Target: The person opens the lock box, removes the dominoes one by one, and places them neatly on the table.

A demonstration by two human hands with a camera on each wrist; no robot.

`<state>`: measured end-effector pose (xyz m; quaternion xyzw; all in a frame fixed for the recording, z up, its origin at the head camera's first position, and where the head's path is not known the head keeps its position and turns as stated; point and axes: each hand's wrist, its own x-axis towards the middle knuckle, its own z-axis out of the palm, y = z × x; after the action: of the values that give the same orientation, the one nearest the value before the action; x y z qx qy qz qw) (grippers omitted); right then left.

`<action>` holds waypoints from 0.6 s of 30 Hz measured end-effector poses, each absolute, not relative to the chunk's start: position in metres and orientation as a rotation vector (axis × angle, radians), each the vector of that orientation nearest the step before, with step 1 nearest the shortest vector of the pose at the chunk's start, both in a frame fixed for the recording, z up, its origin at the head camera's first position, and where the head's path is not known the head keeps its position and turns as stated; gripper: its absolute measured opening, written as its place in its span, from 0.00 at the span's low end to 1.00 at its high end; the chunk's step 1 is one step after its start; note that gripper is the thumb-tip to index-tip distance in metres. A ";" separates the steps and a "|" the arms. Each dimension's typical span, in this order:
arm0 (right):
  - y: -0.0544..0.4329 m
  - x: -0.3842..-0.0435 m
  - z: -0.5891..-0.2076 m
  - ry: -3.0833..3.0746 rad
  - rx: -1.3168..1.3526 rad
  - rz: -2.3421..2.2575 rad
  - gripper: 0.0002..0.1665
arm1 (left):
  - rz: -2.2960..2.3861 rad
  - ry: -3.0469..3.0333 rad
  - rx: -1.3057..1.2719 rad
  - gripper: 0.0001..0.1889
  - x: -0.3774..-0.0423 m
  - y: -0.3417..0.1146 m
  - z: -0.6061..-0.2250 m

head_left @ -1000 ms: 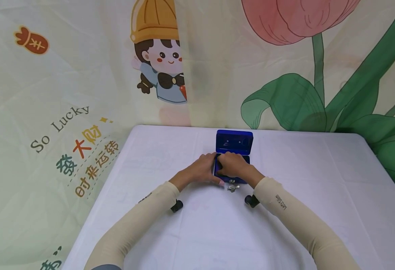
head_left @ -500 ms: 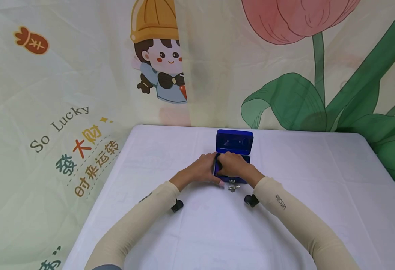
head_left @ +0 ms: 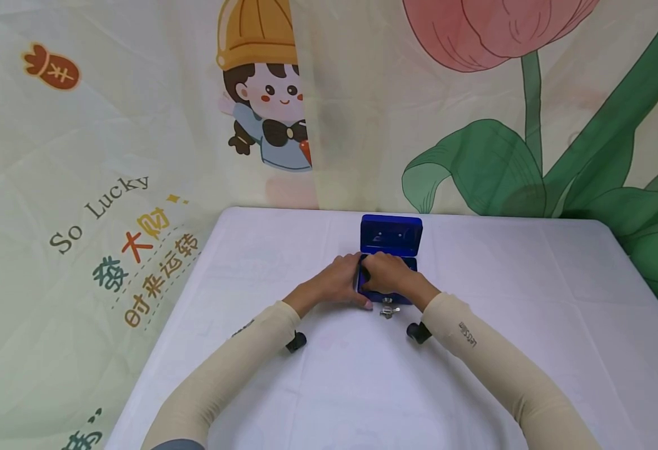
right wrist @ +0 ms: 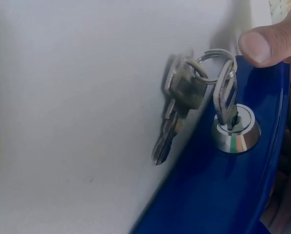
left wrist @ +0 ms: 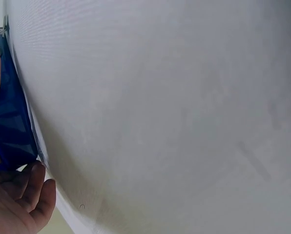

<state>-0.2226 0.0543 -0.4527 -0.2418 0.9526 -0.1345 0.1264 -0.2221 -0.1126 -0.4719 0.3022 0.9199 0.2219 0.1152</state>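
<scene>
A small blue lockable cash box (head_left: 410, 265) stands at the back middle of the table, its lid (head_left: 391, 234) raised. My left hand (head_left: 340, 281) grips the box's left side, the thumb along the front corner. Reaching down into the box, my right hand (head_left: 388, 273) has bent fingers that are mostly hidden by the walls; whether they hold anything cannot be seen. In the right wrist view, one key (right wrist: 225, 95) sits in the round lock (right wrist: 237, 140) on the front wall (right wrist: 209, 190), and a second key (right wrist: 180, 90) hangs from the same ring (right wrist: 215, 52).
The table (head_left: 329, 387) has a white cloth over it. Behind it hangs a printed cloth (head_left: 357, 112) with a tulip and a cartoon figure. Small black devices (head_left: 418, 333) are fixed under both wrists.
</scene>
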 end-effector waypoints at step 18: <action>0.054 -0.220 -0.448 2.762 -0.686 -0.372 0.25 | 0.639 2.693 0.849 0.58 -0.222 -0.113 -0.473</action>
<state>-0.2201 0.0542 -0.4479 -0.2369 0.9534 -0.1283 0.1355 -0.2218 -0.1126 -0.4727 0.2911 0.9232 0.2189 0.1228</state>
